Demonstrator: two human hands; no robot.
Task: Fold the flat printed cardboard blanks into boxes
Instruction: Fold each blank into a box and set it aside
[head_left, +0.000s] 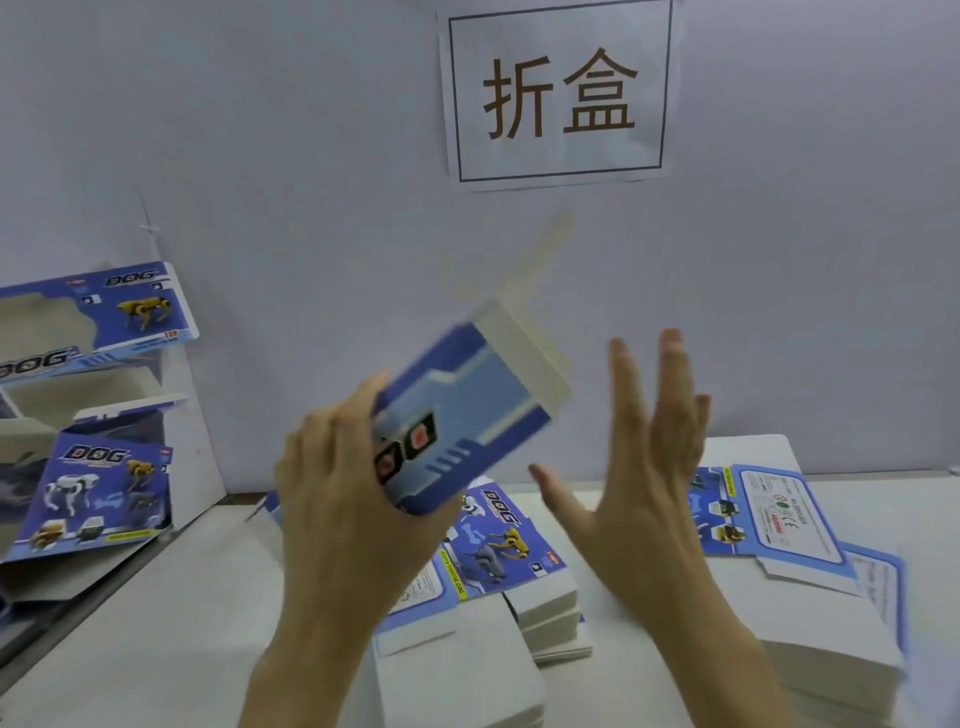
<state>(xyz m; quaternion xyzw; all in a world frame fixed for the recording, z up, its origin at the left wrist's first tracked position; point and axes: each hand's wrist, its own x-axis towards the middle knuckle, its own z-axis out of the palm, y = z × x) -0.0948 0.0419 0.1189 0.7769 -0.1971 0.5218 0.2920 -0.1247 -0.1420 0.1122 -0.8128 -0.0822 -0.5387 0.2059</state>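
The partly folded box (457, 421) is held up above the middle of the table (171, 634), tilted, with its blue printed face toward the camera and pale flaps open at its far end. It is motion-blurred and its print cannot be read. The left hand (337, 483) grips its near left end, fingers curled round the edge. The right hand (644, 467) is held just right of the box, palm toward it, fingers straight and spread, holding nothing and not touching it.

Below lies a stack of flat blanks (498, 540) printed "DOG" with pictures of robot dogs. A second stack (769, 519) lies to the right, showing a white label panel too small to read. At the far left, folded boxes (104, 483) marked "DOG" are piled up, the upper one also marked "TOP". On the wall (285, 156) behind hangs a paper sign (558, 93) reading "折盒".
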